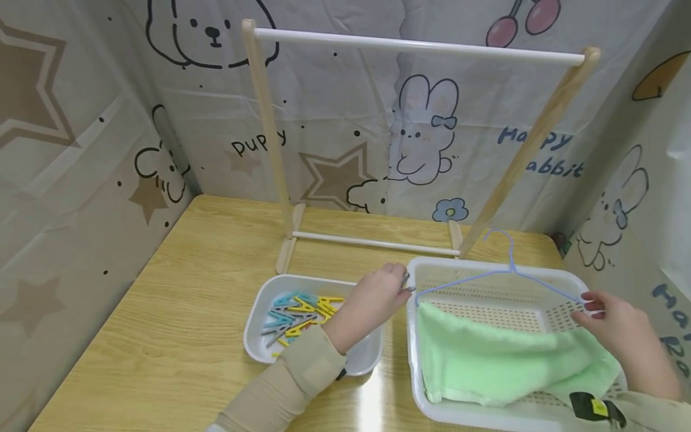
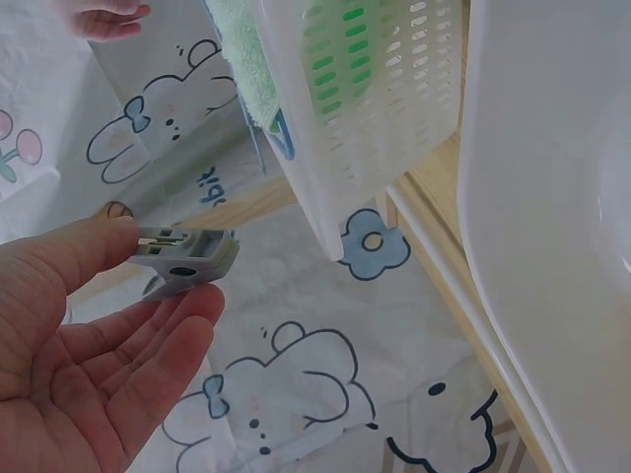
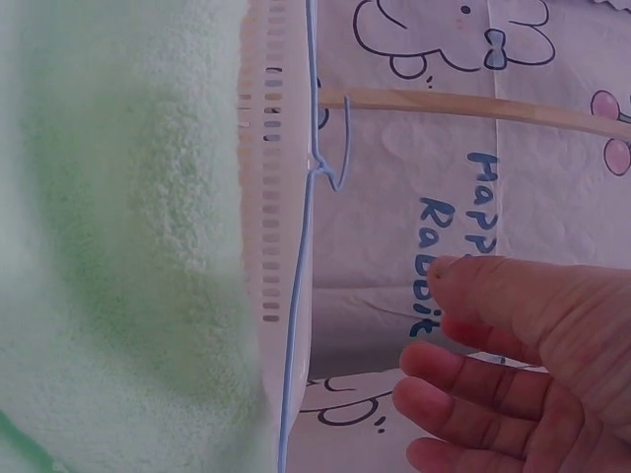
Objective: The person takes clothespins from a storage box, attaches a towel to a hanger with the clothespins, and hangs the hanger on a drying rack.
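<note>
Between thumb and fingers my left hand [image 1: 379,300] pinches a grey clothespin [image 2: 189,256], just left of the white basket [image 1: 418,384]. A blue hanger [image 1: 510,271] lies across the basket, its hook toward the rack. Below the hanger's arms, a light green towel [image 1: 502,363] spreads inside the basket; how the two are joined is not clear. My right hand [image 1: 621,324] is near the hanger's right end. In the right wrist view that hand's fingers [image 3: 463,374] are loosely bent with nothing between them, apart from the hanger wire.
A white tray [image 1: 254,324] on the left holds blue, yellow and grey clothespins [image 1: 297,312]. Behind stands a wooden rack with a white top rail [image 1: 415,45] and a lower rail [image 1: 372,243]. Printed cloth walls [image 1: 335,90] surround the wooden table [image 1: 156,336].
</note>
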